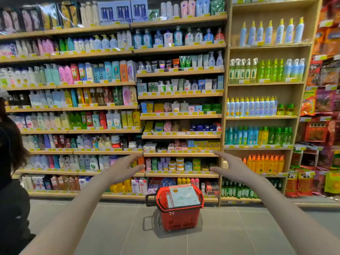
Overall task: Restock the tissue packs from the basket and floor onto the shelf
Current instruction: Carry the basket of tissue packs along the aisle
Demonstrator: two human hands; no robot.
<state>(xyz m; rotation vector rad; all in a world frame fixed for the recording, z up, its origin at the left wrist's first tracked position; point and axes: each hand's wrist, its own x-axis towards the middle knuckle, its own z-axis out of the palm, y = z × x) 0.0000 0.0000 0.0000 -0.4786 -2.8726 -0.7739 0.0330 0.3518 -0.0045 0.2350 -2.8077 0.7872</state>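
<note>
A red plastic basket (177, 219) stands on the grey tiled floor in front of the shelves. Pale blue-green tissue packs (184, 197) lie stacked in it and stick out above its rim. My left hand (122, 168) is stretched forward above and to the left of the basket, fingers apart, holding nothing. My right hand (230, 167) is held out above and to the right of the basket, also open and empty. Both hands are well above the basket and apart from it. The wooden shelf unit (181, 175) rises behind the basket, packed with products.
A person in dark clothing (11, 172) stands close at the left edge. Shelves of bottles and jars fill the whole wall ahead. A narrower shelf bay (261, 117) with spray bottles is on the right, snack packets (323, 100) beyond it. Grey floor tiles (114, 232) surround the basket.
</note>
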